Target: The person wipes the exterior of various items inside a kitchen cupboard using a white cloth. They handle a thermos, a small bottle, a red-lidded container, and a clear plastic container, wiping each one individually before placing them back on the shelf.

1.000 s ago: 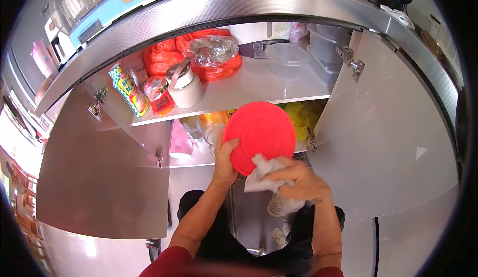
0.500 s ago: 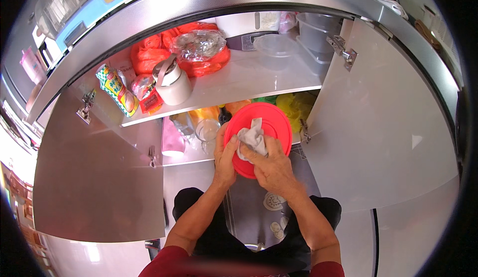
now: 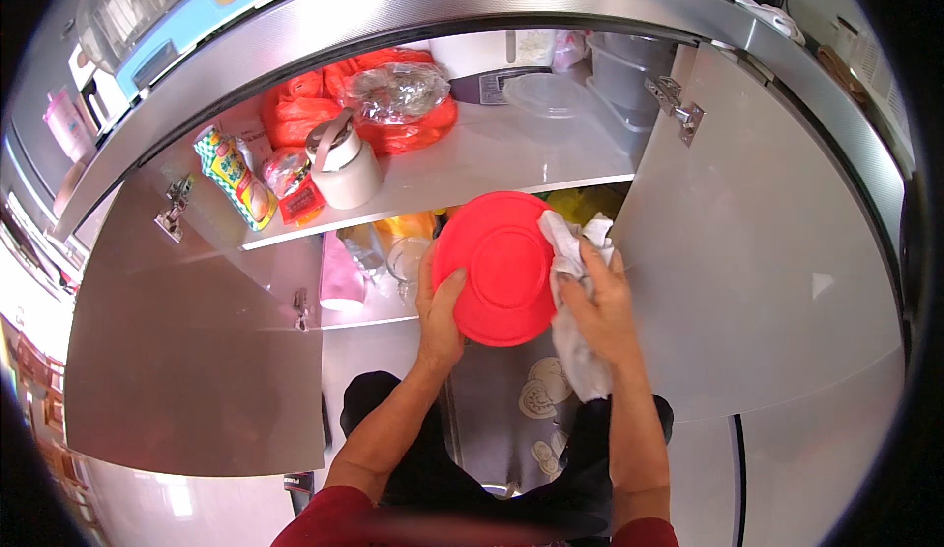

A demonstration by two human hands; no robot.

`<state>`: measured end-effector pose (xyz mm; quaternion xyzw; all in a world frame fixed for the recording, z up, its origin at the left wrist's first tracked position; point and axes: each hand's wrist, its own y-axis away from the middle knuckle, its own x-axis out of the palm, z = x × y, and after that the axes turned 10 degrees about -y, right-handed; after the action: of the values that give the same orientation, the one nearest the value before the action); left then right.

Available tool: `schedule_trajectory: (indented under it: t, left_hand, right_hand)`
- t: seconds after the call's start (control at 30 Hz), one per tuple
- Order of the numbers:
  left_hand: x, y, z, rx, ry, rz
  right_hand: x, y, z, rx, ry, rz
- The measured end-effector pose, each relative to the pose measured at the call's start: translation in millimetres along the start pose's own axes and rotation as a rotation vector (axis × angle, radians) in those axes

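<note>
A round red plastic lid (image 3: 506, 267) is held in front of the lower cabinet opening, its ringed face toward me. My left hand (image 3: 440, 301) grips its left edge, thumb on the face and fingers behind. At the lid's right edge, my right hand (image 3: 597, 301) is closed on a crumpled white cloth (image 3: 580, 345), which hangs down below the fingers. The upper part of the cloth touches or overlaps the lid's rim.
Both cabinet doors, left (image 3: 197, 340) and right (image 3: 757, 242), are swung wide. The upper shelf (image 3: 472, 158) holds a cream thermos jug (image 3: 344, 168), red plastic bags (image 3: 295, 114), a yellow-green pouch (image 3: 234, 178) and clear containers (image 3: 624, 85). A pink container (image 3: 341, 276) stands lower left.
My right hand and the cloth have moved from the lid's middle to its right edge. The cloth now hangs loose and long. My left hand still holds the lid's left side.
</note>
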<state>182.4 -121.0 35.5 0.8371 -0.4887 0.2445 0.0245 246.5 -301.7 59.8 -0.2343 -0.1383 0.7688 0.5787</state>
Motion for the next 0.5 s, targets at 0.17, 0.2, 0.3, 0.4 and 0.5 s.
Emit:
schedule_trajectory:
  t: [0.17,0.2,0.3,0.4,0.5]
  left_hand:
    - [-5.6,-0.3,5.6,0.079,-0.012,-0.058]
    - [-7.3,-1.0,5.5,0.089,-0.017,-0.073]
    - [-12.8,-2.3,7.6,0.115,-0.078,-0.108]
    - [-17.7,-6.0,10.2,0.131,-0.146,-0.119]
    - [-16.1,-5.9,5.9,0.083,-0.140,-0.108]
  right_hand:
    - [29.7,22.8,1.0,-0.080,0.550,0.166]
    - [33.0,27.8,3.1,-0.012,0.557,0.225]
    - [42.2,39.5,4.3,0.058,0.534,0.318]
    - [42.9,47.0,12.7,0.056,0.413,0.452]
    - [41.5,47.2,20.1,-0.014,0.175,0.582]
